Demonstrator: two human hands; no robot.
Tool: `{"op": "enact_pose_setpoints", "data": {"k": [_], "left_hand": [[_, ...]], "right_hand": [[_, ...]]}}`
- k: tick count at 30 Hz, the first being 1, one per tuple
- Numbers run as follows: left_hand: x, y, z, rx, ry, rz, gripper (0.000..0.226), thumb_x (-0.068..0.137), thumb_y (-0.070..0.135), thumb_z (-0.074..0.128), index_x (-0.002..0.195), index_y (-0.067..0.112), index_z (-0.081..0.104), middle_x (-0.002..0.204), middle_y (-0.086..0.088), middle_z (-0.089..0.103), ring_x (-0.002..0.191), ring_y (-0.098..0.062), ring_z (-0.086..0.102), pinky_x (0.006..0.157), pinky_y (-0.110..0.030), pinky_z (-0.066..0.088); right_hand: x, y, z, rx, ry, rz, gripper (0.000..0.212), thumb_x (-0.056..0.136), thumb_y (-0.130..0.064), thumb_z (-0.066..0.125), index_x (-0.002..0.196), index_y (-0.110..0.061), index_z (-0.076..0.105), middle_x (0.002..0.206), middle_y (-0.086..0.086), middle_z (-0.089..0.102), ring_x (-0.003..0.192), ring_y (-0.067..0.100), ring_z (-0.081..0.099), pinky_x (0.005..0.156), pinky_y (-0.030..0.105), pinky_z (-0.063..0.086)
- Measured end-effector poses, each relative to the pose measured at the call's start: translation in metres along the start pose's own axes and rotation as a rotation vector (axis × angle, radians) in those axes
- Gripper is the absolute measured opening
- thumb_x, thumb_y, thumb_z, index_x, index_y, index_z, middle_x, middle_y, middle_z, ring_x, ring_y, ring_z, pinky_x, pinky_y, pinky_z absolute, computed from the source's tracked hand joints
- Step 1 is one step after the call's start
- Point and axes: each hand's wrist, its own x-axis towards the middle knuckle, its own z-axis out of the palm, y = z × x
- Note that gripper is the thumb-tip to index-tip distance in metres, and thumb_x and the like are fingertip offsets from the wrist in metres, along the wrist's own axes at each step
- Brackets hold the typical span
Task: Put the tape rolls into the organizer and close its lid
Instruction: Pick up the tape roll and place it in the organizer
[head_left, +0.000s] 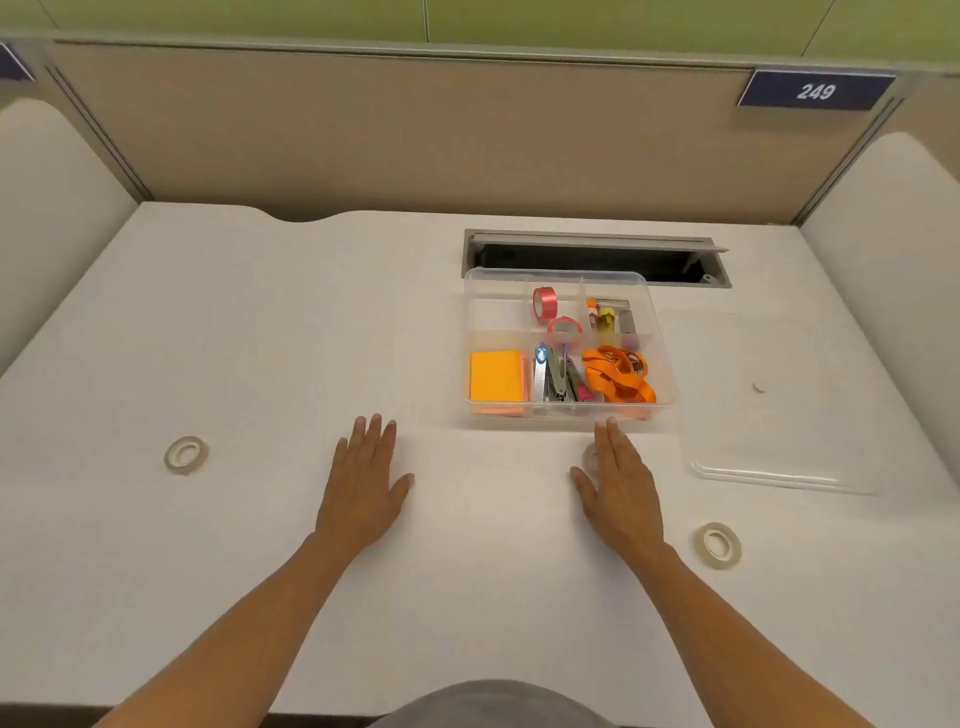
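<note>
A clear plastic organizer (660, 332) stands open on the white desk, right of centre. In it are two red tape rolls (544, 304), orange sticky notes, staplers and an orange strap. Its clear lid (779, 467) lies flat to its right. One white tape roll (186, 454) lies at the left, another white tape roll (718, 544) at the right front. A third roll (589, 457) peeks out from under my right hand (618, 488), which rests flat with fingers together, just in front of the organizer. My left hand (363, 483) lies flat and open on the desk, holding nothing.
A cable slot (597, 257) opens in the desk (260, 322) just behind the organizer. Beige partition walls enclose the desk at the back and both sides. A small round speck (759, 387) sits on the desk near the lid.
</note>
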Motion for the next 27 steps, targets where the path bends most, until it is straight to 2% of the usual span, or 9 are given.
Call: {"op": "enact_pose_setpoints", "data": {"k": [4, 6, 9, 12, 15, 19, 21, 24, 27], "left_hand": [[0.009, -0.003, -0.006, -0.086, -0.044, -0.11, 0.068, 0.095, 0.03, 0.047, 0.152, 0.017, 0.012, 0.161, -0.008, 0.011, 0.148, -0.026, 0.01, 0.117, -0.04, 0.018], [0.011, -0.002, -0.008, -0.077, -0.046, -0.145, 0.066, 0.095, 0.028, 0.048, 0.151, 0.019, 0.016, 0.159, -0.007, 0.019, 0.143, -0.028, 0.024, 0.111, -0.042, 0.028], [0.015, -0.001, -0.011, -0.036, -0.047, -0.149, 0.058, 0.094, 0.025, 0.048, 0.148, 0.017, 0.027, 0.152, -0.006, 0.035, 0.134, -0.03, 0.035, 0.104, -0.041, 0.034], [0.019, 0.001, -0.01, -0.057, -0.047, -0.135, 0.047, 0.094, 0.02, 0.049, 0.14, 0.014, 0.042, 0.143, -0.005, 0.045, 0.128, -0.03, 0.038, 0.103, -0.036, 0.035], [0.02, 0.002, -0.011, -0.17, -0.034, -0.154, 0.042, 0.092, 0.015, 0.054, 0.134, 0.012, 0.05, 0.132, -0.006, 0.053, 0.122, -0.029, 0.042, 0.099, -0.035, 0.038], [0.024, 0.007, -0.019, -0.372, 0.03, -0.18, 0.046, 0.089, 0.011, 0.06, 0.134, 0.012, 0.049, 0.13, -0.007, 0.054, 0.123, -0.028, 0.043, 0.102, -0.034, 0.036], [0.03, 0.013, -0.028, -0.455, 0.083, -0.189, 0.045, 0.087, 0.012, 0.063, 0.13, 0.012, 0.05, 0.129, -0.008, 0.055, 0.121, -0.028, 0.047, 0.096, -0.031, 0.038], [0.047, 0.027, -0.043, -0.498, 0.14, -0.159, 0.037, 0.085, 0.013, 0.067, 0.118, 0.013, 0.05, 0.113, -0.008, 0.058, 0.104, -0.027, 0.054, 0.08, -0.027, 0.037], [0.067, 0.042, -0.057, -0.517, 0.164, -0.109, 0.031, 0.086, 0.016, 0.067, 0.112, 0.014, 0.051, 0.112, -0.002, 0.058, 0.103, -0.022, 0.052, 0.081, -0.027, 0.036]], "right_hand": [[0.008, 0.003, -0.003, -0.118, -0.07, -0.029, 0.055, 0.094, -0.036, 0.05, 0.142, -0.011, 0.038, 0.148, 0.013, 0.039, 0.131, 0.031, 0.04, 0.104, 0.044, 0.034], [0.012, 0.004, -0.004, -0.141, -0.108, -0.037, 0.05, 0.094, -0.034, 0.051, 0.138, -0.012, 0.044, 0.144, 0.012, 0.046, 0.129, 0.031, 0.042, 0.103, 0.043, 0.035], [0.019, 0.006, -0.006, -0.126, -0.141, -0.052, 0.045, 0.094, -0.03, 0.054, 0.135, -0.013, 0.048, 0.141, 0.011, 0.048, 0.127, 0.03, 0.041, 0.103, 0.04, 0.034], [0.022, 0.006, -0.007, -0.034, -0.169, -0.048, 0.046, 0.091, -0.03, 0.06, 0.133, -0.015, 0.05, 0.137, 0.007, 0.051, 0.126, 0.026, 0.041, 0.101, 0.036, 0.036], [0.019, 0.002, -0.01, 0.111, -0.147, -0.043, 0.053, 0.088, -0.039, 0.063, 0.135, -0.023, 0.047, 0.139, 0.001, 0.051, 0.126, 0.02, 0.042, 0.099, 0.031, 0.036], [0.012, -0.011, -0.015, 0.288, -0.064, -0.037, 0.049, 0.081, -0.049, 0.067, 0.124, -0.032, 0.051, 0.128, -0.006, 0.057, 0.112, 0.012, 0.05, 0.089, 0.023, 0.035], [0.013, -0.018, -0.021, 0.355, -0.021, -0.065, 0.044, 0.08, -0.048, 0.069, 0.118, -0.032, 0.053, 0.125, -0.006, 0.059, 0.106, 0.009, 0.051, 0.086, 0.022, 0.038], [0.019, -0.029, -0.031, 0.422, 0.029, -0.101, 0.045, 0.079, -0.044, 0.071, 0.119, -0.028, 0.056, 0.125, -0.003, 0.06, 0.106, 0.011, 0.055, 0.088, 0.025, 0.043], [0.03, -0.038, -0.044, 0.474, 0.072, -0.111, 0.042, 0.079, -0.041, 0.072, 0.116, -0.026, 0.058, 0.118, -0.004, 0.063, 0.099, 0.009, 0.057, 0.081, 0.017, 0.044]]}}
